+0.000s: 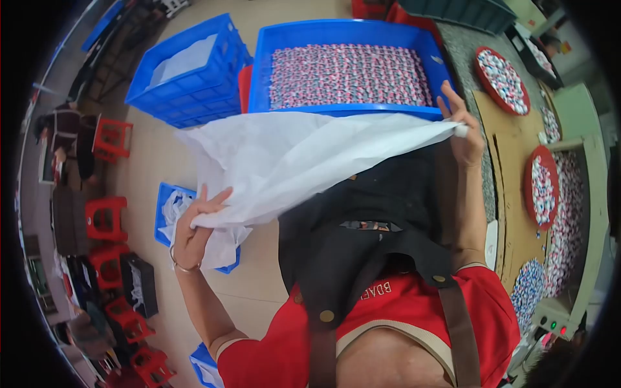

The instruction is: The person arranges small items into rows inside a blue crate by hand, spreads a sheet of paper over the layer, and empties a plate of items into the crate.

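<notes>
A thin white sheet (278, 155), cloth-like or soft paper, is stretched between my two hands in front of the blue bin. My left hand (199, 223) grips its lower left edge, with the fingers partly spread and the sheet's loose end hanging below. At the right end, my right hand (467, 132) pinches a bunched corner between thumb and finger while other fingers point up. Behind the sheet stands a large blue bin (343, 110), filled with rows of small pink, white and dark pieces (349, 74); their kind is too small to tell.
Stacked blue crates (194, 84) stand left of the bin, with white sheeting inside. A low blue box (166, 220) holds crumpled white sheets. At right, red trays (503, 81) of small pieces rest on a worktop beside a machine (582, 116). Red stools (107, 220) and seated people line the left.
</notes>
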The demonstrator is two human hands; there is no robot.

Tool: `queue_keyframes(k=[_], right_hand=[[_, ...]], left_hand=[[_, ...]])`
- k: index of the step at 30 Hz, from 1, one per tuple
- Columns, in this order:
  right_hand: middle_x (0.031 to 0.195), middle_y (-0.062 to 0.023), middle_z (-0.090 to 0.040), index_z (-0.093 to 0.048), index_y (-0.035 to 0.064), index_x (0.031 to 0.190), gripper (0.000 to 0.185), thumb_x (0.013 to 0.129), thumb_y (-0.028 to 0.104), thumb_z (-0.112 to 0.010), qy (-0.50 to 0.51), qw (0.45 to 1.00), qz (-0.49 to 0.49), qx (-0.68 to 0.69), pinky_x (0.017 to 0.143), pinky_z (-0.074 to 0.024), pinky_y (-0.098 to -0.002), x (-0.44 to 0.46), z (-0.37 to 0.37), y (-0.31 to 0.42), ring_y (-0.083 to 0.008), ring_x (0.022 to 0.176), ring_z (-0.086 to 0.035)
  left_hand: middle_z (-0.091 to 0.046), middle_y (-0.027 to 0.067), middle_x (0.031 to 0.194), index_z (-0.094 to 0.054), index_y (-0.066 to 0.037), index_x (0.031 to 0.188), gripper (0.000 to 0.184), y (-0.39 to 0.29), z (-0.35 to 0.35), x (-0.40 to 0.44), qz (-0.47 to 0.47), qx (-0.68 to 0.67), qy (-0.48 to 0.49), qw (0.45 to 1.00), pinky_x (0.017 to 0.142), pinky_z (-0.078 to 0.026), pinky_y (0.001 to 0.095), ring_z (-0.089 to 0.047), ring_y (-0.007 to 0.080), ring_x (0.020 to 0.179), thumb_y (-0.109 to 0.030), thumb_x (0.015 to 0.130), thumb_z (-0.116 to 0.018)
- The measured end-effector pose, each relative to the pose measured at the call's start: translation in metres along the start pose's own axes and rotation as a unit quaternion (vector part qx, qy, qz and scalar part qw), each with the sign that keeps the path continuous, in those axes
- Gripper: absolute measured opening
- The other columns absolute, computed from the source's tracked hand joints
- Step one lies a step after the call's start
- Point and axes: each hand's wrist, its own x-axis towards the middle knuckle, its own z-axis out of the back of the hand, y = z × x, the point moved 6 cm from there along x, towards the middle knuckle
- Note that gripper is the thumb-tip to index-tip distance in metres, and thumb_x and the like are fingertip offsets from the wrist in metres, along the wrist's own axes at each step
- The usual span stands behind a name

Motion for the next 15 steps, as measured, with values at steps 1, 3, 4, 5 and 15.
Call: queue_keyframes(k=[1,3,4,5,15], right_hand=[[0.133,-0.0205,-0.045,-0.059,0.0057,0.076,0.021,0.073,0.027,-0.059,-0.004,0.998,0.027,0.057,0.112,-0.0106,-0.0481,-0.004,0.012,0.009,-0.0346,0.139,-0.015],[0.117,-0.0167,-0.056,-0.057,0.0063,0.088,0.028,0.078,0.033,-0.059,-0.033,0.992,0.065,0.101,0.112,-0.0128,-0.0507,-0.009,0.049,0.026,-0.0354,0.132,-0.03],[0.112,-0.0154,-0.059,-0.056,0.0068,0.091,0.031,0.079,0.036,-0.058,-0.046,0.99,0.081,0.106,0.112,-0.0121,-0.052,-0.011,0.066,0.037,-0.0352,0.129,-0.035],[0.105,-0.0142,-0.061,-0.056,0.0042,0.099,0.029,0.084,0.029,-0.054,-0.103,0.977,0.094,0.162,0.111,-0.0178,-0.0538,-0.016,0.075,0.052,-0.0353,0.116,-0.049],[0.104,-0.0093,-0.06,-0.054,0.0008,0.107,0.023,0.089,0.013,-0.048,-0.495,0.831,0.099,-0.234,0.086,-0.0467,-0.0333,-0.069,0.215,0.172,-0.0193,0.094,-0.058]], left_hand=[[-0.066,0.0121,0.105,-0.055,-0.005,0.088,0.005,0.0,-0.01,0.012,0.019,-0.034,0.009,0.999,0.11,-0.005,0.0506,-0.04,0.03,0.128,-0.007,0.085,-0.051],[-0.065,0.0097,0.1,-0.053,-0.001,0.1,0.014,-0.01,-0.04,0.048,-0.048,0.007,0.075,0.996,0.106,-0.023,0.0394,-0.052,0.0188,0.099,-0.003,0.088,-0.045],[-0.064,0.008,0.095,-0.053,0.0,0.102,0.016,-0.007,-0.055,0.062,-0.075,0.007,0.108,0.991,0.102,-0.031,0.0344,-0.051,0.0169,0.09,-0.002,0.089,-0.044],[-0.06,0.0057,0.089,-0.053,-0.002,0.102,0.015,-0.003,-0.07,0.077,-0.069,0.001,0.112,0.991,0.093,-0.034,0.0306,-0.05,0.0147,0.087,-0.004,0.09,-0.044],[-0.048,0.0029,0.073,-0.05,-0.003,0.094,0.014,-0.094,-0.197,0.187,-0.201,-0.172,0.106,0.958,0.058,-0.039,0.0251,-0.046,0.0086,0.065,-0.016,0.093,-0.048]])
